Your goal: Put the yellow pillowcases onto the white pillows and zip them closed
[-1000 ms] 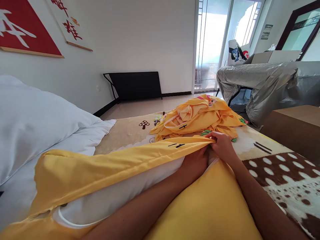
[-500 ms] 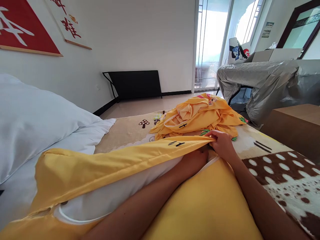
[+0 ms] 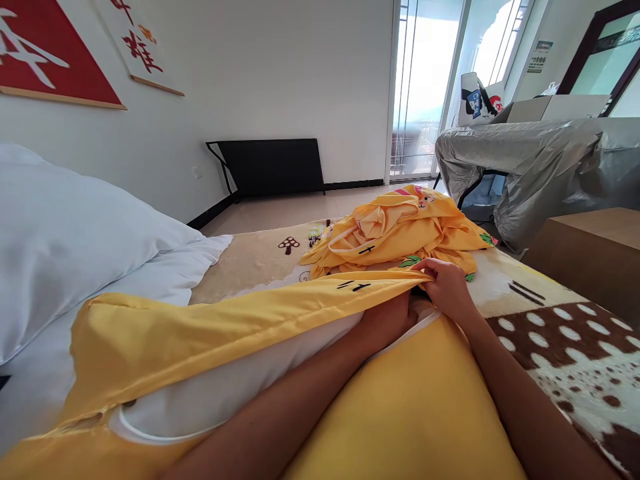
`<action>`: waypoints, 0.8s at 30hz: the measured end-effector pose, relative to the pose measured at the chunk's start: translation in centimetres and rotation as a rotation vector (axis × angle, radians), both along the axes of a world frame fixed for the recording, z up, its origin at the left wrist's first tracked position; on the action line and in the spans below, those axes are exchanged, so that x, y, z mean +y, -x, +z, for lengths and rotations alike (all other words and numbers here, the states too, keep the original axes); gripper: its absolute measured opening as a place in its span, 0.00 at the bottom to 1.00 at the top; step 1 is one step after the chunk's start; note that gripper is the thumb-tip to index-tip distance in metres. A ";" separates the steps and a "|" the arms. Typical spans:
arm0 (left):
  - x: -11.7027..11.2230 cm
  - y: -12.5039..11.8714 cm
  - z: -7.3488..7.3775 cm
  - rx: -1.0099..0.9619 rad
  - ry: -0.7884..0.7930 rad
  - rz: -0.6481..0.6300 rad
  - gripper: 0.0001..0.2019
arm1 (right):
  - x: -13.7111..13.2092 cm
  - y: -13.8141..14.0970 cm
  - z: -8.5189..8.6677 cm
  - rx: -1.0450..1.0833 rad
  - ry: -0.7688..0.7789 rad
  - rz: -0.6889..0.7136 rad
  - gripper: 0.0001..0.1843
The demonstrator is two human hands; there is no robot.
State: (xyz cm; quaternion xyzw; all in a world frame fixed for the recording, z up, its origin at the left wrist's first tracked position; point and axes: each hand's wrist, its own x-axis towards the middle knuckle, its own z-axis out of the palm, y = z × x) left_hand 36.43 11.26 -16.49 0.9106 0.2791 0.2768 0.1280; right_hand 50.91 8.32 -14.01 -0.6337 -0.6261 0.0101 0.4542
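Note:
A yellow pillowcase [image 3: 410, 400] lies in front of me, its long opening spread apart over a white pillow [image 3: 190, 403]. At the far end of the opening, my right hand [image 3: 447, 287] is closed, pinching the pillowcase's upper edge between thumb and fingers. My left hand [image 3: 393, 317] reaches into the opening between the pillow and the raised flap. Its fingers are tucked inside the far corner and hidden, so their hold cannot be seen. A crumpled yellow printed cloth [image 3: 390, 230] lies just beyond both hands.
A patterned brown and cream blanket [image 3: 565, 327] covers the bed. White pillows [image 3: 90, 227] are piled at the left. Off the right side stand a cardboard box [image 3: 590, 247] and a table under silver plastic [image 3: 520, 150]. A black folded frame [image 3: 275, 167] leans against the wall.
My left hand has shifted slightly, its far part now deeper under the flap. The right hand keeps its pinch on the pillowcase edge; the view has moved very little.

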 end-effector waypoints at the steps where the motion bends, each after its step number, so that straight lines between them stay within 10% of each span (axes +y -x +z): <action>1: 0.0 -0.1 0.0 0.008 -0.008 0.000 0.25 | 0.0 0.0 0.0 -0.006 0.001 0.000 0.17; 17: -1.9 -0.6 -0.7 0.202 -0.331 0.114 0.23 | -0.3 0.0 0.1 -0.003 0.013 0.009 0.17; 24: -1.8 -0.4 0.0 0.098 -0.175 0.156 0.23 | 0.0 -0.1 -0.1 0.084 0.042 0.051 0.19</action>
